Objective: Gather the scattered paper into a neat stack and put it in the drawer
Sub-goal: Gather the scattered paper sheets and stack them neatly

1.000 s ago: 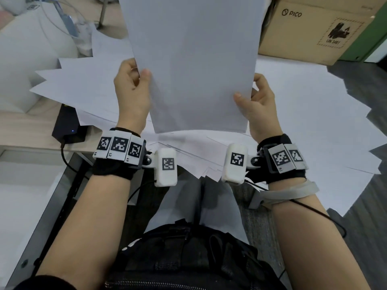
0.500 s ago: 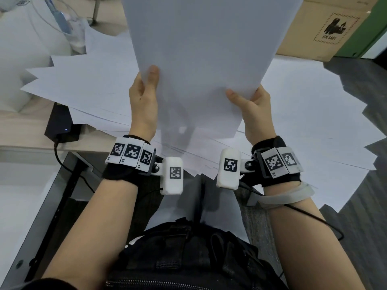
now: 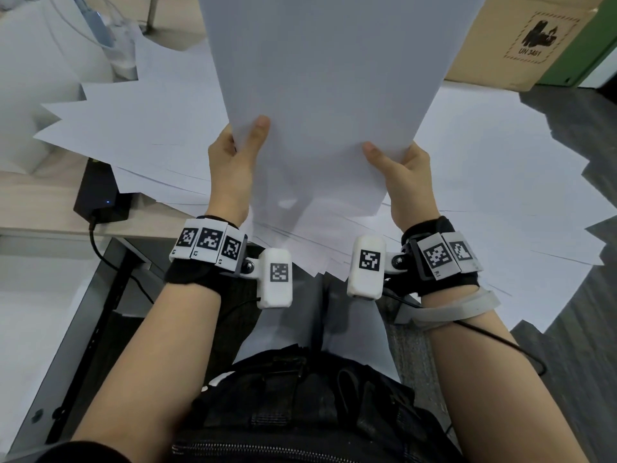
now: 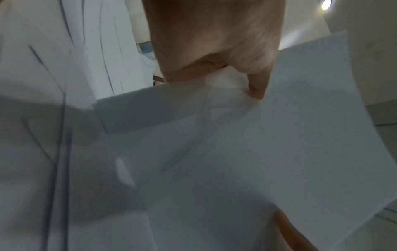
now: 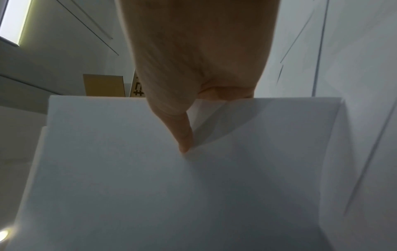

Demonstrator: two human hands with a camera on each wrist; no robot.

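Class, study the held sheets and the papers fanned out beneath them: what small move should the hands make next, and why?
Probably lower the held sheets and tap their bottom edge square on the desk. The left hand and right hand pinch them upright by the lower corners, clear of the scattered paper still fanned across the desk, so squaring them should come before gathering more.

Bare forearms; black wrist bands (image 3: 190, 275) carry white square-coded tags, white camera pods (image 3: 277, 279), thin black cables.

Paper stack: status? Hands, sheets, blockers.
Left hand and right hand grip held stack at lower corners, upright. Scattered sheets remain below. Drawer not in view.
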